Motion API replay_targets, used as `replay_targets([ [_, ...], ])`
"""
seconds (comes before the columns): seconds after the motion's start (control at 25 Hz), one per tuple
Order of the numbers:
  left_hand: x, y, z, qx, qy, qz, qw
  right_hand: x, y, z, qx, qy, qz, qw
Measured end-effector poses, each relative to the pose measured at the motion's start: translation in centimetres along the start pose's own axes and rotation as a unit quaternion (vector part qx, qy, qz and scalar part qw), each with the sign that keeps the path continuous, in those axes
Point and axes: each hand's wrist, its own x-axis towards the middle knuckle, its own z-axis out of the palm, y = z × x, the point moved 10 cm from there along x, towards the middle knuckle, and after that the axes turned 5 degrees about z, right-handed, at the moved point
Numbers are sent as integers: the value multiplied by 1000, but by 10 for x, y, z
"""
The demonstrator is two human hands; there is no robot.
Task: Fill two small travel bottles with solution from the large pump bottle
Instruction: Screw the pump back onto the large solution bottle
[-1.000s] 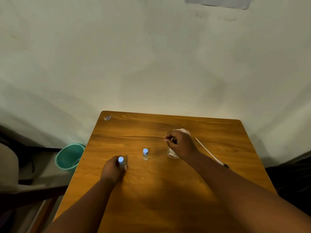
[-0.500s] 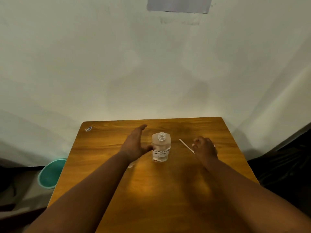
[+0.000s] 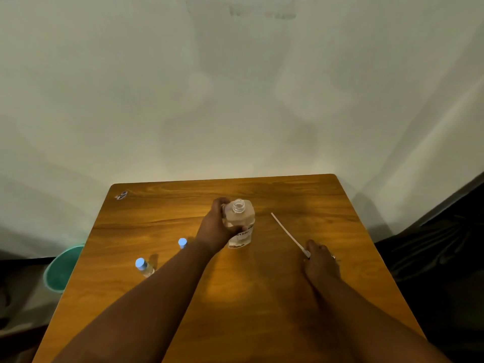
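Clear plastic, the large bottle (image 3: 239, 224) stands mid-table with its neck open, the left hand (image 3: 216, 229) curled round its side. The right hand (image 3: 320, 260) pinches the pump's dip tube (image 3: 288, 233). Both capped travel bottles (image 3: 143, 267) sit left; a careless tilt could spill solution.

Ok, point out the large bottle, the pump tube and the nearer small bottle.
large bottle (image 3: 242, 220): head view, clear shoulder.
pump tube (image 3: 285, 231): head view, mid-length of white tube.
nearer small bottle (image 3: 140, 263): head view, blue cap.
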Motion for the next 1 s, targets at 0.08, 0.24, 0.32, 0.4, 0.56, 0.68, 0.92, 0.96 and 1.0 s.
replay_targets([
  [0.08,-6,2,-2,-3,3,-2,1000,-4,-9,-13,109,-30,9,994],
  [0.24,-19,28,-31,-24,39,4,999,-7,-71,-149,305,16,-62,950],
  [0.32,-25,54,-61,-40,63,16,997,-29,-114,-247,321,63,-140,935],
  [0.4,-25,81,-94,-46,84,35,995,-62,-153,-326,318,75,-213,921],
  [0.56,-37,149,-177,-24,142,71,987,-164,-219,-441,267,59,-332,903],
  [0.68,-56,194,-229,-2,171,95,981,-228,-250,-483,210,51,-387,896],
  [0.92,-98,240,-292,12,216,128,968,-309,-289,-519,127,68,-442,886],
  [0.96,-103,244,-300,16,221,130,966,-317,-295,-522,118,70,-448,884],
  [1.0,-107,247,-305,22,222,132,966,-324,-301,-524,104,72,-454,882],
])
